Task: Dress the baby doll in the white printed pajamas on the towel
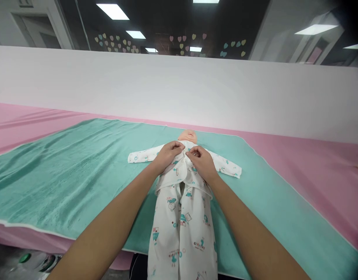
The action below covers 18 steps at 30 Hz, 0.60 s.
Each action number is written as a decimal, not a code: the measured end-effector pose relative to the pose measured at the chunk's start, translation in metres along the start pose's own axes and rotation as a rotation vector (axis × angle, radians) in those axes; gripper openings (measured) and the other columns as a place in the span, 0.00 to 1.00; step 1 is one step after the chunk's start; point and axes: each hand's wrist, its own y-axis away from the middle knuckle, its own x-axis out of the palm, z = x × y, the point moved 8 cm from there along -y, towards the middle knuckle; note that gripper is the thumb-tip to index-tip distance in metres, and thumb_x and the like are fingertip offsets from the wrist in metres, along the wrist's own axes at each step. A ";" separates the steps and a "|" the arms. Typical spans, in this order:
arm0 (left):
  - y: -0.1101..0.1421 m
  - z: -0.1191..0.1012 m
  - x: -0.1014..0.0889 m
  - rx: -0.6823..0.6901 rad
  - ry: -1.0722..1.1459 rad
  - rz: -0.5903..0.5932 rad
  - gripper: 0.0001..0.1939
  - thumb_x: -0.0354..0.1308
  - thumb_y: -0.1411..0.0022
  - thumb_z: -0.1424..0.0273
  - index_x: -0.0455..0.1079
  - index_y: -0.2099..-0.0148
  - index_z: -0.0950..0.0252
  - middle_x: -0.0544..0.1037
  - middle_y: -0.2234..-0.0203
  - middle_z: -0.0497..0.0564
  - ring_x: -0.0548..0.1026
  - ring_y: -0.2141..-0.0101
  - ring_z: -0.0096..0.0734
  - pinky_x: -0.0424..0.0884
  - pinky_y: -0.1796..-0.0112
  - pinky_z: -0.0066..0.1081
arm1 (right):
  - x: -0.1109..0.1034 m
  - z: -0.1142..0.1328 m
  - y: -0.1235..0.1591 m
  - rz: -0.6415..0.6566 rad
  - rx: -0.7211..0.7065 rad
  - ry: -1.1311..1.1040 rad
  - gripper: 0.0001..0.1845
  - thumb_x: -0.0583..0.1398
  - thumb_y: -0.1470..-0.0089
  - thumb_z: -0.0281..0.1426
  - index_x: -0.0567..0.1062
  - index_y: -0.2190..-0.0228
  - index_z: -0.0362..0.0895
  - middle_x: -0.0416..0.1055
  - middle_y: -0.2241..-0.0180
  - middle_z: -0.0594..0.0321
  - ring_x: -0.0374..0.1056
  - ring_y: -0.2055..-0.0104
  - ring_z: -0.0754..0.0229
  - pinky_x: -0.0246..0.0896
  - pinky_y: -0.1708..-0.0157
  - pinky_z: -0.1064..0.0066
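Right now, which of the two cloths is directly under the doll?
The teal cloth, spread on top, beneath the doll; the pink cloth shows only beyond its edges.

We hold our left hand (169,153) and right hand (203,161) close together, each in a pinch, tips turned inward toward one another. Our thumbs (191,156) lie on the near side of the grip, our bent fingers (173,144) on its far side. Back from the grip, our bare left forearm (117,216) and right forearm (248,219) spread steadily apart toward us.
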 end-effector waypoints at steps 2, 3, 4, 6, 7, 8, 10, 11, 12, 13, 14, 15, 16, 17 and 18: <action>0.002 -0.006 -0.001 0.039 -0.101 -0.003 0.13 0.51 0.44 0.61 0.68 0.65 0.65 0.71 0.71 0.48 0.67 0.70 0.27 0.63 0.67 0.26 | 0.000 0.008 0.005 0.036 -0.034 0.029 0.11 0.56 0.49 0.39 0.70 0.70 0.43 0.63 0.75 0.68 0.56 0.75 0.67 0.50 0.73 0.77; 0.003 -0.010 0.000 0.068 -0.153 0.007 0.12 0.51 0.44 0.62 0.68 0.65 0.65 0.72 0.69 0.48 0.68 0.67 0.28 0.63 0.65 0.27 | 0.000 0.013 0.009 0.059 -0.059 0.046 0.11 0.55 0.48 0.39 0.70 0.69 0.44 0.64 0.74 0.68 0.56 0.74 0.66 0.50 0.72 0.77; 0.005 -0.015 0.000 0.098 -0.198 0.024 0.11 0.51 0.44 0.63 0.68 0.66 0.65 0.72 0.68 0.49 0.68 0.66 0.29 0.63 0.63 0.28 | 0.000 0.019 0.013 0.082 -0.088 0.072 0.11 0.55 0.48 0.39 0.70 0.69 0.44 0.64 0.72 0.67 0.56 0.73 0.66 0.51 0.71 0.76; 0.009 -0.023 0.003 0.145 -0.255 0.094 0.11 0.51 0.44 0.63 0.68 0.68 0.65 0.71 0.67 0.49 0.68 0.63 0.31 0.63 0.60 0.29 | 0.000 0.027 0.022 0.128 -0.133 0.142 0.11 0.56 0.48 0.39 0.69 0.69 0.44 0.64 0.69 0.67 0.57 0.70 0.66 0.51 0.69 0.76; 0.012 -0.026 0.004 0.157 -0.265 0.139 0.11 0.51 0.44 0.62 0.68 0.69 0.65 0.71 0.66 0.49 0.68 0.63 0.31 0.63 0.60 0.29 | 0.000 0.029 0.025 0.142 -0.144 0.181 0.11 0.57 0.49 0.39 0.68 0.68 0.44 0.64 0.68 0.67 0.57 0.69 0.65 0.51 0.69 0.76; 0.014 -0.029 0.006 0.161 -0.269 0.185 0.11 0.52 0.44 0.61 0.68 0.69 0.64 0.71 0.66 0.50 0.68 0.63 0.31 0.63 0.59 0.30 | -0.001 0.030 0.028 0.143 -0.148 0.221 0.11 0.57 0.49 0.39 0.68 0.68 0.44 0.64 0.68 0.67 0.57 0.69 0.65 0.50 0.70 0.76; 0.019 -0.032 0.007 0.151 -0.271 0.264 0.11 0.55 0.47 0.61 0.69 0.70 0.64 0.70 0.64 0.50 0.68 0.61 0.32 0.63 0.57 0.31 | -0.003 0.032 0.032 0.104 -0.166 0.295 0.10 0.56 0.49 0.37 0.67 0.68 0.43 0.63 0.68 0.66 0.58 0.68 0.65 0.50 0.70 0.76; 0.020 -0.032 0.006 0.142 -0.273 0.294 0.11 0.56 0.48 0.61 0.69 0.71 0.64 0.69 0.62 0.50 0.68 0.60 0.33 0.63 0.57 0.31 | -0.004 0.034 0.034 0.072 -0.186 0.329 0.08 0.56 0.49 0.35 0.66 0.68 0.43 0.63 0.68 0.66 0.58 0.67 0.64 0.50 0.70 0.76; 0.022 -0.033 0.006 0.133 -0.277 0.316 0.10 0.57 0.49 0.61 0.69 0.70 0.63 0.69 0.62 0.50 0.68 0.59 0.33 0.63 0.56 0.31 | -0.005 0.036 0.036 0.039 -0.216 0.363 0.07 0.55 0.50 0.33 0.66 0.68 0.43 0.63 0.67 0.65 0.58 0.67 0.64 0.50 0.70 0.75; 0.023 -0.033 0.005 0.123 -0.281 0.338 0.10 0.58 0.50 0.62 0.69 0.69 0.63 0.69 0.61 0.50 0.68 0.58 0.34 0.63 0.56 0.32 | -0.004 0.040 0.038 0.014 -0.251 0.399 0.06 0.55 0.50 0.31 0.66 0.68 0.43 0.62 0.67 0.64 0.58 0.66 0.64 0.50 0.69 0.75; 0.024 -0.033 0.004 0.116 -0.284 0.356 0.10 0.58 0.49 0.62 0.70 0.67 0.62 0.70 0.60 0.50 0.68 0.58 0.34 0.63 0.56 0.32 | -0.003 0.044 0.041 0.001 -0.288 0.431 0.05 0.54 0.50 0.29 0.66 0.68 0.42 0.62 0.67 0.63 0.58 0.67 0.63 0.50 0.69 0.75; 0.025 -0.034 0.003 0.116 -0.285 0.364 0.10 0.57 0.48 0.63 0.70 0.65 0.62 0.70 0.60 0.50 0.68 0.57 0.34 0.63 0.56 0.32 | 0.000 0.047 0.044 0.007 -0.321 0.461 0.05 0.53 0.50 0.28 0.66 0.68 0.43 0.62 0.67 0.63 0.58 0.67 0.64 0.50 0.69 0.75; 0.025 -0.035 0.001 0.117 -0.286 0.364 0.10 0.56 0.47 0.64 0.69 0.63 0.61 0.71 0.60 0.50 0.68 0.57 0.34 0.63 0.56 0.32 | 0.003 0.051 0.047 0.023 -0.347 0.489 0.04 0.53 0.50 0.27 0.66 0.68 0.43 0.62 0.67 0.63 0.58 0.68 0.64 0.49 0.70 0.75; 0.025 -0.035 -0.001 0.111 -0.286 0.354 0.10 0.54 0.46 0.65 0.69 0.61 0.61 0.71 0.61 0.50 0.68 0.57 0.34 0.63 0.56 0.31 | 0.006 0.054 0.050 0.046 -0.365 0.517 0.03 0.52 0.49 0.26 0.66 0.70 0.43 0.62 0.68 0.64 0.58 0.69 0.64 0.49 0.70 0.75; 0.025 -0.034 -0.003 0.097 -0.286 0.340 0.10 0.52 0.44 0.66 0.69 0.60 0.61 0.72 0.61 0.50 0.68 0.58 0.33 0.64 0.58 0.31 | 0.009 0.056 0.053 0.070 -0.371 0.546 0.02 0.53 0.49 0.26 0.65 0.71 0.43 0.61 0.70 0.64 0.57 0.69 0.64 0.48 0.71 0.75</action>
